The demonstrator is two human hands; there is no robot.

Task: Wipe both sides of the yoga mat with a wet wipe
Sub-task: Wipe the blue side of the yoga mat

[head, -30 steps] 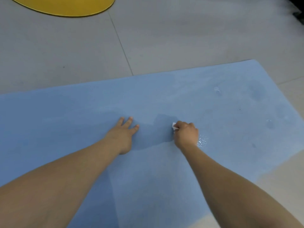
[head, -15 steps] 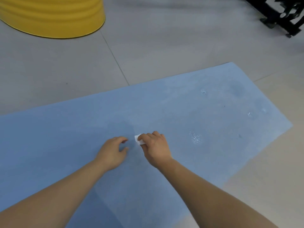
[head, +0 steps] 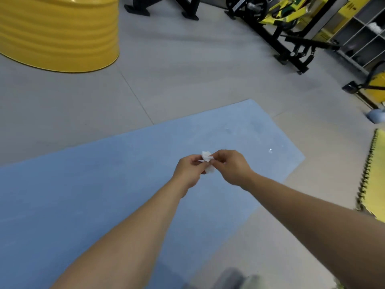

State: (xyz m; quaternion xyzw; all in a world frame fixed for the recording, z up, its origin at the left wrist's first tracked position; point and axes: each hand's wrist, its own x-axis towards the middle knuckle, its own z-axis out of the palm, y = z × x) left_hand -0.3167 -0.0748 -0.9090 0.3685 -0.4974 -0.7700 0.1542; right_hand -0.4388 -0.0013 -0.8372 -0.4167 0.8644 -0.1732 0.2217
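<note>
I pinch the wipe (head: 207,161) between my left hand (head: 188,174) and right hand (head: 232,168), mid-frame above the mat (head: 87,195). I should refold it to a fresh face, keeping it bunched. The mat's far corner is upper right; bare floor (head: 187,80) beyond gives room.

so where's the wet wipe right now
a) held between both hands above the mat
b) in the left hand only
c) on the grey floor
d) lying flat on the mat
a: the crumpled white wet wipe is pinched between the left hand and right hand, over the blue yoga mat.
</note>
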